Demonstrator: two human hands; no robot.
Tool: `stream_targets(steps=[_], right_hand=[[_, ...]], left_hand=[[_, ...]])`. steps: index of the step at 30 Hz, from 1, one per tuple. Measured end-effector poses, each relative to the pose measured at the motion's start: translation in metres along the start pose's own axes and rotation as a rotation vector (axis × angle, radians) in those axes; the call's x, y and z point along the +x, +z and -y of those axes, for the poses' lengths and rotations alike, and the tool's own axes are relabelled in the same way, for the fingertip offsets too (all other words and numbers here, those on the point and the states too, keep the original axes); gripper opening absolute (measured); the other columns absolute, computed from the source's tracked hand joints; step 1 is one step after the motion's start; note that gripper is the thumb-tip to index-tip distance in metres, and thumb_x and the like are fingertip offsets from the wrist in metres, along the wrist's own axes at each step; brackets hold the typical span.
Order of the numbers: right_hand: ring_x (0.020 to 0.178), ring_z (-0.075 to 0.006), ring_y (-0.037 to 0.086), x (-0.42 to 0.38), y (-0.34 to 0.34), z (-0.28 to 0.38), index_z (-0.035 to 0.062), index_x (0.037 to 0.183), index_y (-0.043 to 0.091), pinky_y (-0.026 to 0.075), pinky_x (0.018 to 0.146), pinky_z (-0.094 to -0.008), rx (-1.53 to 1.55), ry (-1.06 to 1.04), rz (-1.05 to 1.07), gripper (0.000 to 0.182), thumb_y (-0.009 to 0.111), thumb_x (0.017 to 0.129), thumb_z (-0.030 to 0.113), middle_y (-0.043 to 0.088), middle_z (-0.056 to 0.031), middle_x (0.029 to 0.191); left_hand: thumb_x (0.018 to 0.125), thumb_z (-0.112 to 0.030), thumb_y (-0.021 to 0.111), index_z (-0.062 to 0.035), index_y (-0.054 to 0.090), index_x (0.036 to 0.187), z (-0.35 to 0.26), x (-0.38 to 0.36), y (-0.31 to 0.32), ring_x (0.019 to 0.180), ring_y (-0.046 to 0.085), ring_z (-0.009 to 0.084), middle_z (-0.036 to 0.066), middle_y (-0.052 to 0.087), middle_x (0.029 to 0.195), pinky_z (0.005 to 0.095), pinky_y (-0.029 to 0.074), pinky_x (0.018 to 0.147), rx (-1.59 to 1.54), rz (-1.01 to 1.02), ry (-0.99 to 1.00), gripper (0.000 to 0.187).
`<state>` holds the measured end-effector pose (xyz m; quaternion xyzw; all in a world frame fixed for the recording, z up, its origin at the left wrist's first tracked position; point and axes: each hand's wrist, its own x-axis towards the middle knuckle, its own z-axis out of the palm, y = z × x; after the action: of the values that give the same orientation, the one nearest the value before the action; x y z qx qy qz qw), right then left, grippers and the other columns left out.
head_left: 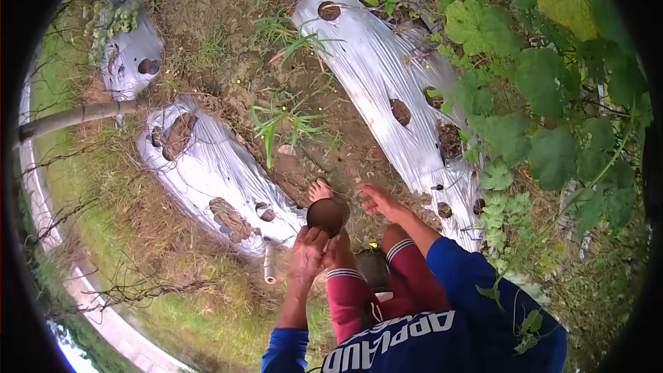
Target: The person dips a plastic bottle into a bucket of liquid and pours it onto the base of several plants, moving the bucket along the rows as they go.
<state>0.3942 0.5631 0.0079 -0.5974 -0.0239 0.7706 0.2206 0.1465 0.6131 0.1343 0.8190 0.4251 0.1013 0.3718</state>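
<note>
My left hand (312, 250) is closed around the near side of a brown, round, can-like container (327, 216), held up in front of my knees. Its round end faces up toward me and overlaps my bare foot (320, 190) in this view. To the right of it, my right hand (377, 200) reaches forward with the fingers apart and nothing in them. That hand is over bare soil, a little left of the lower end of a silver plastic-mulch bed (376, 90) with round holes cut in it.
Another mulch-covered bed (207, 169) with torn holes lies left, beside a short pipe-like piece (269, 269). A dark container (373, 273) stands between my legs. Leafy vines (539, 145) crowd the right. A wooden pole (79, 117) and dry branches are at left.
</note>
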Motion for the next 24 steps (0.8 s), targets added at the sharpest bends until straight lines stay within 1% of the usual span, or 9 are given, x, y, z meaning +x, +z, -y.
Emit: stream_targets(steps=[4, 7, 11, 14, 16, 19, 20, 21, 24], right_hand=[[0.096, -0.0219, 0.052, 0.031, 0.019, 0.005, 0.0197, 0.135, 0.042, 0.047, 0.081, -0.0385, 0.230, -0.038, 0.024, 0.061, 0.054, 0.087, 0.056, 0.046, -0.0084, 0.124], [0.094, -0.0217, 0.053, 0.039, 0.026, 0.015, 0.0190, 0.131, 0.047, 0.046, 0.079, -0.0393, 0.391, -0.030, 0.012, 0.062, 0.055, 0.084, 0.058, 0.047, -0.0081, 0.121], [0.090, -0.0223, 0.055, 0.033, 0.025, 0.035, 0.0180, 0.122, 0.055, 0.046, 0.079, -0.0379, 0.565, -0.119, 0.002, 0.056, 0.055, 0.083, 0.059, 0.052, -0.0080, 0.118], [0.087, -0.0197, 0.054, 0.031, 0.010, 0.054, 0.0161, 0.120, 0.056, 0.046, 0.083, -0.0387, 0.753, -0.198, -0.037, 0.057, 0.052, 0.085, 0.061, 0.058, -0.0053, 0.106], [0.088, -0.0193, 0.054, 0.037, -0.008, 0.061, 0.0160, 0.120, 0.056, 0.046, 0.085, -0.0396, 0.845, -0.234, -0.040, 0.057, 0.051, 0.086, 0.061, 0.058, -0.0048, 0.107], [0.095, -0.0192, 0.056, 0.047, -0.038, 0.065, 0.0168, 0.123, 0.054, 0.046, 0.088, -0.0414, 0.916, -0.308, -0.041, 0.055, 0.047, 0.089, 0.059, 0.058, -0.0030, 0.113], [0.096, -0.0190, 0.057, 0.048, -0.045, 0.069, 0.0169, 0.123, 0.054, 0.047, 0.086, -0.0411, 0.977, -0.386, -0.119, 0.053, 0.046, 0.090, 0.058, 0.058, -0.0026, 0.114], [0.097, -0.0189, 0.058, 0.050, -0.053, 0.075, 0.0170, 0.123, 0.054, 0.047, 0.084, -0.0408, 1.037, -0.463, -0.200, 0.052, 0.045, 0.091, 0.057, 0.058, -0.0023, 0.115], [0.095, -0.0168, 0.059, 0.057, -0.085, 0.085, 0.0163, 0.122, 0.053, 0.050, 0.076, -0.0362, 1.104, -0.415, -0.225, 0.051, 0.040, 0.093, 0.056, 0.060, -0.0019, 0.113]], left_hand=[[0.071, -0.010, 0.069, -0.0041, 0.062, 0.074, 0.011, 0.078, -0.037, 0.068, 0.056, 0.0327, 0.012, 0.057, 0.073, 0.0406, 0.048, 0.059, 0.058, 0.154, 0.238, 0.009], [0.073, -0.015, 0.066, -0.0049, 0.060, 0.074, 0.016, 0.122, -0.046, 0.070, 0.055, 0.0313, 0.011, 0.055, 0.074, 0.0408, 0.048, 0.062, 0.089, 0.314, 0.331, 0.012], [0.068, -0.010, 0.070, -0.0043, 0.061, 0.074, -0.002, 0.184, -0.039, 0.067, 0.055, 0.0325, 0.012, 0.057, 0.074, 0.0409, 0.049, 0.060, 0.150, 0.409, 0.487, 0.012], [0.069, -0.010, 0.069, -0.0046, 0.059, 0.072, -0.017, 0.226, -0.016, 0.067, 0.055, 0.0327, 0.012, 0.057, 0.073, 0.0410, 0.049, 0.062, 0.137, 0.447, 0.560, 0.011], [0.071, -0.011, 0.068, -0.0040, 0.059, 0.071, -0.023, 0.253, 0.006, 0.069, 0.058, 0.0326, 0.013, 0.058, 0.071, 0.0408, 0.049, 0.065, 0.072, 0.390, 0.694, 0.011], [0.072, -0.012, 0.067, -0.0039, 0.058, 0.069, -0.034, 0.294, 0.046, 0.070, 0.060, 0.0320, 0.015, 0.058, 0.071, 0.0403, 0.050, 0.065, 0.045, 0.453, 0.765, 0.012], [0.072, -0.013, 0.067, -0.0051, 0.056, 0.067, -0.040, 0.306, 0.059, 0.068, 0.060, 0.0309, 0.015, 0.059, 0.070, 0.0399, 0.050, 0.064, 0.044, 0.361, 0.863, 0.014], [0.072, -0.013, 0.067, -0.0051, 0.056, 0.067, -0.043, 0.314, 0.074, 0.068, 0.060, 0.0309, 0.015, 0.059, 0.070, 0.0399, 0.050, 0.064, 0.046, 0.379, 0.855, 0.014], [0.072, -0.016, 0.067, -0.0060, 0.056, 0.067, -0.049, 0.343, 0.122, 0.069, 0.060, 0.0302, 0.014, 0.059, 0.070, 0.0401, 0.050, 0.065, 0.090, 0.377, 0.838, 0.015]])
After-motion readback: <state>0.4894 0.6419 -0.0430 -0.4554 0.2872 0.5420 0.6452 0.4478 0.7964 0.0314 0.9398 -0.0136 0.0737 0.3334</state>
